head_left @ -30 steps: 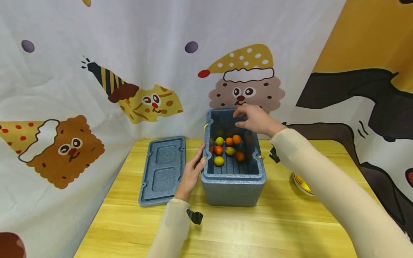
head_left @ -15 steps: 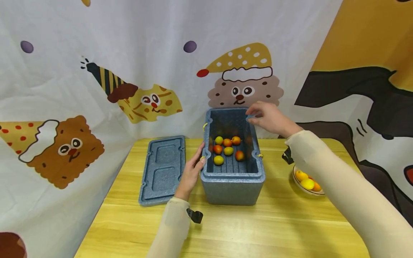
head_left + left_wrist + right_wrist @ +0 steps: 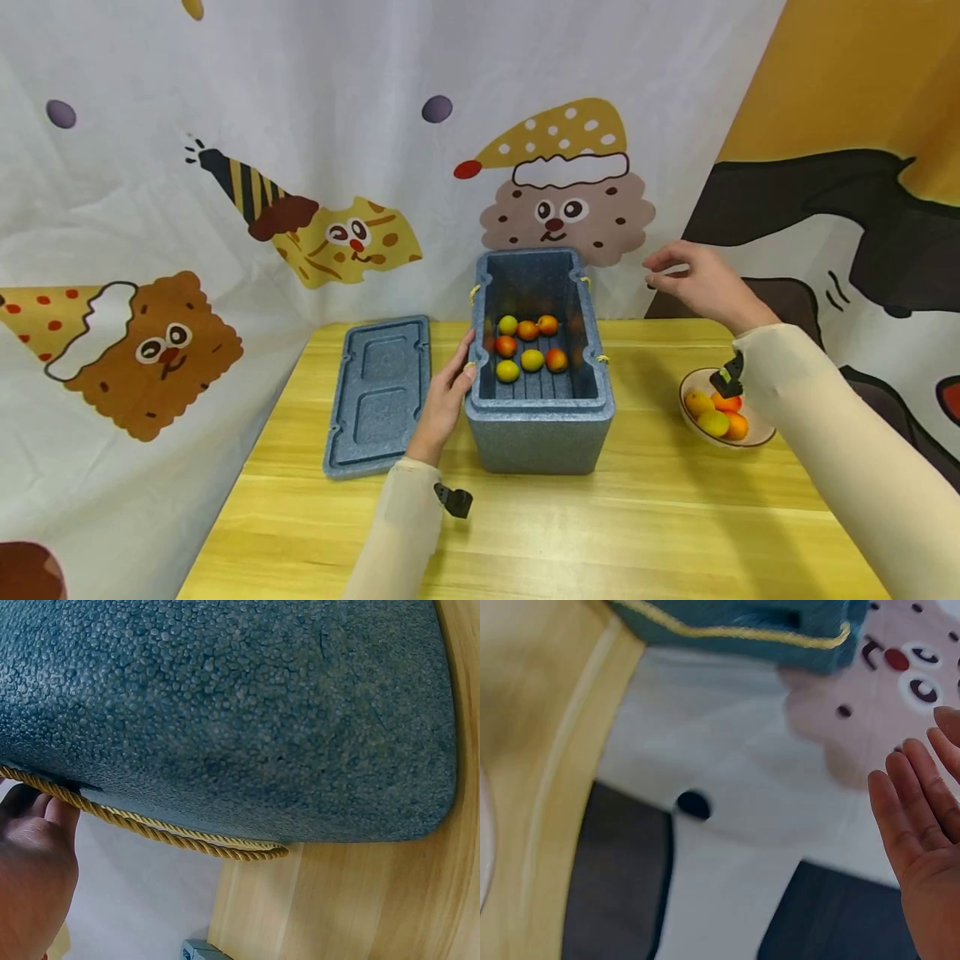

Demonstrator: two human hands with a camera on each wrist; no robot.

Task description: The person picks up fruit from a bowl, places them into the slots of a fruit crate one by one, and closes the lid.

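A blue-grey foam box (image 3: pixel 536 447) stands uncovered on the table, with several small yellow and orange-red fruits (image 3: pixel 532 360) on its ribbed floor. My left hand (image 3: pixel 448 400) rests along the box's left side, fingers straight near the rim. In the left wrist view that hand touches the wall beside a yellow rope handle (image 3: pixel 180 838). To the right of the box, my right hand (image 3: pixel 701 279) is in the air with relaxed fingers and holds nothing. Below its wrist is a cream bowl (image 3: pixel 763 435) holding several more fruits (image 3: pixel 712 423).
The box's lid (image 3: pixel 378 400) lies flat on the wooden table (image 3: pixel 540 533), left of the box. A white cloth printed with cartoon figures (image 3: pixel 360 100) hangs behind the table. Another yellow rope (image 3: pixel 735 632) runs along the box's right side.
My right hand has moved from above the box out to the right, past its rim. More of the bowl now shows. The left hand has stayed against the box.
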